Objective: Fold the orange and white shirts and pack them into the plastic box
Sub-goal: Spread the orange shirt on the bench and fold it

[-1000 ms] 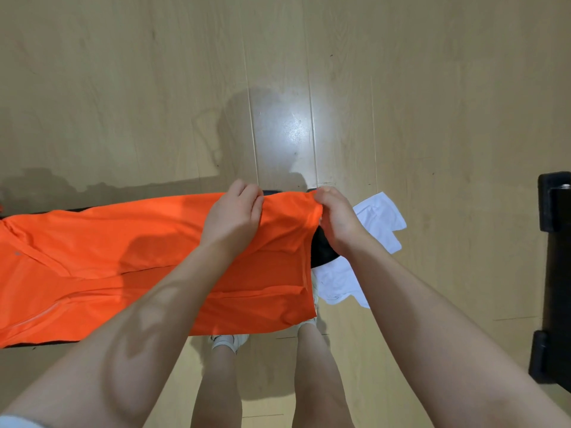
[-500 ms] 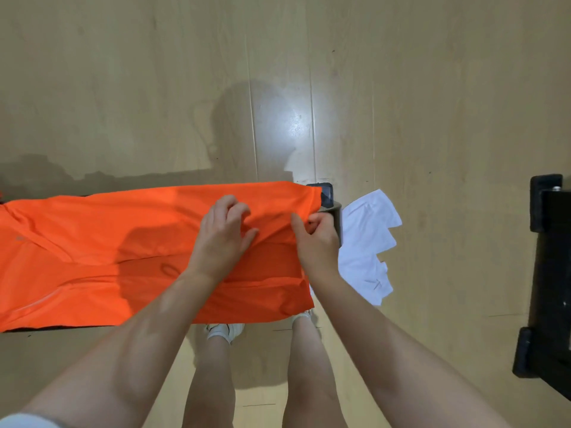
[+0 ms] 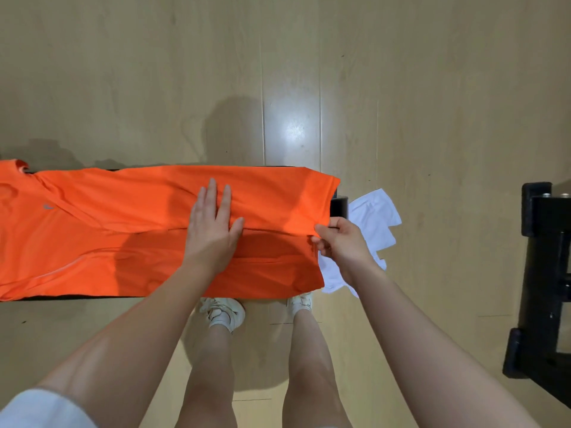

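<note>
The orange shirt (image 3: 123, 230) lies spread lengthwise over a narrow black bench (image 3: 339, 206), its collar end at the far left. My left hand (image 3: 213, 223) presses flat on the shirt's middle with straight fingers. My right hand (image 3: 340, 242) pinches the shirt's hem edge at the bench's right end. The white shirt (image 3: 375, 217) hangs crumpled off the bench's right end, partly hidden behind my right hand. No plastic box is in view.
A wooden floor (image 3: 309, 72) surrounds the bench. A black frame or stand (image 3: 547, 273) rises at the right edge. My legs and white shoes (image 3: 222, 313) stand just in front of the bench.
My left hand let go of the hem and now lies flat on the shirt. My right hand shifted right and nearer along the hem. The folded layer now lies flatter on the bench.
</note>
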A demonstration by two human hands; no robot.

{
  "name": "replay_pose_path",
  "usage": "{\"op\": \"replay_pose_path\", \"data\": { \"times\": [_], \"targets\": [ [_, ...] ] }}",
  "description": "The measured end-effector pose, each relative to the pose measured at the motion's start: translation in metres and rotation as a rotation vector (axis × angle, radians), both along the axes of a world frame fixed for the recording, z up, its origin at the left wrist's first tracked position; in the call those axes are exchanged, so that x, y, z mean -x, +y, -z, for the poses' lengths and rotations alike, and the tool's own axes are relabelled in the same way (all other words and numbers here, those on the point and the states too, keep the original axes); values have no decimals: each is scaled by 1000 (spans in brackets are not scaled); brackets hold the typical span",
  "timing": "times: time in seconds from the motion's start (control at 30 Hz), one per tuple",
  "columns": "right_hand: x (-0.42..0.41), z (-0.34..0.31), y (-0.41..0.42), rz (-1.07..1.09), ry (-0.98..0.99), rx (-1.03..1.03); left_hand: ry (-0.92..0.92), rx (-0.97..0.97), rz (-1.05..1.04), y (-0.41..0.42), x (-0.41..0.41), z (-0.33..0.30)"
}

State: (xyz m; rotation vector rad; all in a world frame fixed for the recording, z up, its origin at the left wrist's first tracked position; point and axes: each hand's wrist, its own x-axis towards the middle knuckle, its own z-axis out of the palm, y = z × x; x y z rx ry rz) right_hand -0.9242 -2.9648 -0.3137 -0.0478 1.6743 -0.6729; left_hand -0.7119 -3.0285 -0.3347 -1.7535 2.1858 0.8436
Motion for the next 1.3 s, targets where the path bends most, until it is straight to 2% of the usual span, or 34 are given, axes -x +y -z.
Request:
{"op": "replay_pose_path", "data": {
  "times": [0.07, 0.1, 0.17, 0.2, 0.3, 0.37, 0.43, 0.57, 0.7, 0.8, 0.97, 1.07, 1.17, 1.3],
  "targets": [
    [-3, 7, 8, -124, 171, -83, -29, 14, -54, 0, -4, 4],
    [-7, 12, 10, -216, 375, -93, -38, 32, -59, 0, -6, 5],
    [-25, 15, 6, -483, 841, 101, -53, 54, -44, 1, -11, 6],
    [-40, 15, 2, -630, 955, 267, -61, 54, -35, 1, -15, 7],
    [-96, 20, -13, -1059, 997, 600, -69, 30, -61, 3, -26, 10],
    [-117, 29, -22, -1290, 980, 630, -86, 13, -76, 7, -38, 14],
    [-111, 44, -28, -1415, 956, 583, -126, 19, -87, 12, -56, 16],
    [-76, 53, -24, -1305, 1139, 352, -181, -21, -139, 14, -91, 10],
    [-80, 29, -30, -1317, 1051, 196, -133, -132, -169, -1, -98, -8],
    [-117, 0, -46, -1412, 879, 333, 22, -134, -305, -17, -107, -29],
    [-204, -37, -72, -1522, 630, 590, 73, -63, -514, -35, -168, -52],
    [-252, -42, -110, -1515, 608, 591, 101, -5, -598, -60, -219, -53],
    [-302, -35, -151, -1442, 659, 591, 98, 68, -566, -97, -268, -48],
    [-362, -14, -205, -1280, 672, 472, 63, -68, -435, -135, -318, -29]
  ]
}}
